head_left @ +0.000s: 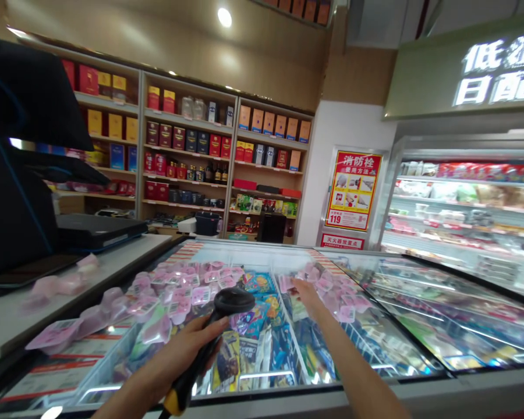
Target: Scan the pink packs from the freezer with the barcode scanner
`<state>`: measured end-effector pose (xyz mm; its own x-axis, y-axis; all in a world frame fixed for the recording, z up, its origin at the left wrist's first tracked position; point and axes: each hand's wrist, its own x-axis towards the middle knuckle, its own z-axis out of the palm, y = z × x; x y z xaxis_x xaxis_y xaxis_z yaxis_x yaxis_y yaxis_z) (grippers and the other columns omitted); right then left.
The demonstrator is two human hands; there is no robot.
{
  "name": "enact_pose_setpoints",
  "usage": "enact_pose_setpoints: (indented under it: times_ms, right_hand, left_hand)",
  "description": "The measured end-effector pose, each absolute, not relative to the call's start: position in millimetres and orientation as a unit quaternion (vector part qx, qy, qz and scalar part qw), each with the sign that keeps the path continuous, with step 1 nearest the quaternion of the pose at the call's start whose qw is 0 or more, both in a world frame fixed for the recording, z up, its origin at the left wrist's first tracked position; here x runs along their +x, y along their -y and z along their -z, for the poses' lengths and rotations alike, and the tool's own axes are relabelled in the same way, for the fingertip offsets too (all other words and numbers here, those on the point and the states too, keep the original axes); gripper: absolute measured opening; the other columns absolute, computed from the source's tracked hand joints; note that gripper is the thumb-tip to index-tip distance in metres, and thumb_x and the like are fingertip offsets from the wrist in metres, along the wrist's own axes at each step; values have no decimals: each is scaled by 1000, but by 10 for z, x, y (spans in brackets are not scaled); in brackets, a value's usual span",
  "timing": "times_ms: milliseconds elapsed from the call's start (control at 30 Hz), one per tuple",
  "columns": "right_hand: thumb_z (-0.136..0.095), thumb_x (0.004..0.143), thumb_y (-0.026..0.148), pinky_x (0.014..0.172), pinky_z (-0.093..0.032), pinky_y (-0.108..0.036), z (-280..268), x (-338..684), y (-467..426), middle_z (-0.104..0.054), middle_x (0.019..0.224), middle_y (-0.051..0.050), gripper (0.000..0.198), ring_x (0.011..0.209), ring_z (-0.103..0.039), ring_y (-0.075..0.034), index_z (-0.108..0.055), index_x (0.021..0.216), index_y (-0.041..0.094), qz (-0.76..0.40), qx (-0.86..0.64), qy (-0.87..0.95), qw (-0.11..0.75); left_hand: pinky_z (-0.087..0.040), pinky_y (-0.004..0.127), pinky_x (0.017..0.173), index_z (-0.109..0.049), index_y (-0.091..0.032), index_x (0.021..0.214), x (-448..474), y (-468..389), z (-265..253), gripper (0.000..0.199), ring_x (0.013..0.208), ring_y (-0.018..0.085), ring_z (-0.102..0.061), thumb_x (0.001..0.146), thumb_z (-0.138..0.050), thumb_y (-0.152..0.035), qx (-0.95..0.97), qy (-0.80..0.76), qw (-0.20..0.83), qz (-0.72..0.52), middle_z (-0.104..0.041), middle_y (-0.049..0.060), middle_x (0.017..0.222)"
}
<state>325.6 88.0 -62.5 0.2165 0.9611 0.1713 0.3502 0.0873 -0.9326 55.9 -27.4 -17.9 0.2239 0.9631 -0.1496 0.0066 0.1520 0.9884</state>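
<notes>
My left hand [191,344] is wrapped round the handle of a black barcode scanner [234,301] with a yellow end, its head pointing away over the freezer. Further forward, my right hand [304,293] has its fingers closed at the edge of a small pink plastic pack [285,283]; the exact grip is blurred. That pack is beside a loose pile of similar labelled pink packs [323,286] on the right part of the freezer's glass top. A larger spread of pink packs [181,299] covers the left part of the glass, running down toward the near left.
A chest freezer [283,401] holds bagged frozen goods under glass, with another freezer [419,308] on the right. At left, a counter [9,326] carries a dark checkout terminal [21,157] and blurred pink packs [61,285]. Shelves [187,160] of boxes stand behind.
</notes>
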Motion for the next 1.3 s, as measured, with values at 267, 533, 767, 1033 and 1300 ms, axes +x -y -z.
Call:
enact_pose_setpoints:
  times_ms: [267,533,767,1033,1300]
  right_hand:
    - [-36,72,43,51,-38,-22,758,2658,-1125,-56,62,-3,30,53,-50,-11,-51,68,16,-562,-448,383,581]
    - [-34,72,35,47,-35,-19,943,2508,-1248,-55,63,-1,27,51,-48,-9,-53,72,16,-573,-470,403,536]
    - [-30,74,41,47,-35,-20,982,2469,-1301,-59,70,-5,36,57,-51,-11,-54,73,14,-560,-481,436,515]
    - [-35,75,32,63,-39,-24,994,2295,-1398,-61,79,-6,27,76,-55,-16,-56,79,17,-270,-609,576,474]
    - [-45,73,30,79,-35,-27,1015,1849,-1481,-58,95,-10,33,92,-52,-20,-55,101,15,-87,-670,652,343]
  left_hand:
    - [-31,17,36,-46,-19,62,359,243,166,33,35,5,-39,61,-57,-49,501,-464,605,-410,-47,-8,46]
    - [-30,17,38,-48,-18,63,274,217,156,34,37,5,-40,60,-57,-50,490,-467,604,-420,-48,-7,46]
    - [-31,17,38,-48,-18,62,269,197,134,35,37,6,-41,56,-60,-50,471,-470,603,-439,-49,-7,46]
    - [-31,17,37,-45,-18,59,186,171,129,31,36,5,-41,63,-56,-47,462,-484,575,-471,-48,-7,45]
    - [-30,17,38,-45,-18,54,94,160,168,37,35,6,-39,65,-50,-53,492,-482,557,-463,-44,-7,36]
